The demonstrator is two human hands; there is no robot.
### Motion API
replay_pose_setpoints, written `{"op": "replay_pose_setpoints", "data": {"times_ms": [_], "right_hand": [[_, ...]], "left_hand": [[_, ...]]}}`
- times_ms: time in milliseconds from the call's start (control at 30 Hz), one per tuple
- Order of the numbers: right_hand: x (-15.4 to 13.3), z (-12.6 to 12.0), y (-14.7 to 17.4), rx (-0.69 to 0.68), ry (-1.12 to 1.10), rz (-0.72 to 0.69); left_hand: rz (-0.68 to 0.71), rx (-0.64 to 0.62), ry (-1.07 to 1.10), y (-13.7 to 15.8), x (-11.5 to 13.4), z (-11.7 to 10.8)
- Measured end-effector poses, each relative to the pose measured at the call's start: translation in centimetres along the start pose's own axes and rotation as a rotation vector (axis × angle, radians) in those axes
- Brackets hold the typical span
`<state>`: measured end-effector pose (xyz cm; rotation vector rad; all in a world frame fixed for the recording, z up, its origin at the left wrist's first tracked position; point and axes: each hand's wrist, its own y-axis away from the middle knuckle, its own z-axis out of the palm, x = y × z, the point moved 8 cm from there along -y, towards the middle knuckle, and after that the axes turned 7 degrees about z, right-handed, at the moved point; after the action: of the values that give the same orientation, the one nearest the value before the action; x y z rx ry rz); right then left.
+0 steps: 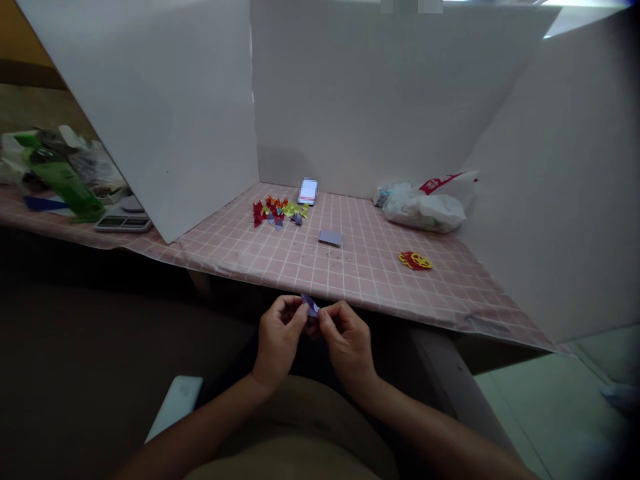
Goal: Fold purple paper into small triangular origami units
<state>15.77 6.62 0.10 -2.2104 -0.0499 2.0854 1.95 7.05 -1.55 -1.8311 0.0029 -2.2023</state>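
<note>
A small folded piece of purple paper is pinched between my two hands, just off the table's front edge and above my lap. My left hand grips its left side with thumb and fingers. On the other side, my right hand pinches the paper's right end, fingers curled. A stack of purple paper squares lies on the table beyond my hands. Behind it to the left is a cluster of small folded paper pieces in red, orange, yellow and purple.
White panels wall in the pink checked table. A lit phone rests at the back. To the right are a plastic bag and yellow and red cut-outs. Outside the left panel stand a green bottle and a scale.
</note>
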Motion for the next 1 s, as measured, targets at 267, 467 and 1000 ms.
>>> {"op": "replay_pose_setpoints", "data": {"times_ms": [267,467,1000], "right_hand": [[-0.2,0.1,0.2,0.017,-0.003,-0.017],[0.1,0.7,0.4,-0.025,-0.014,-0.015],[-0.3,0.2,-1.8,-0.221,0.034,0.070]], "left_hand": [[0.087,0.027,-0.128,-0.3,0.8,-0.1],[0.019,0.022,-0.013,-0.3,0.3,-0.2],[-0.109,-0.172,-0.098,-0.5,1.1,-0.8]]}}
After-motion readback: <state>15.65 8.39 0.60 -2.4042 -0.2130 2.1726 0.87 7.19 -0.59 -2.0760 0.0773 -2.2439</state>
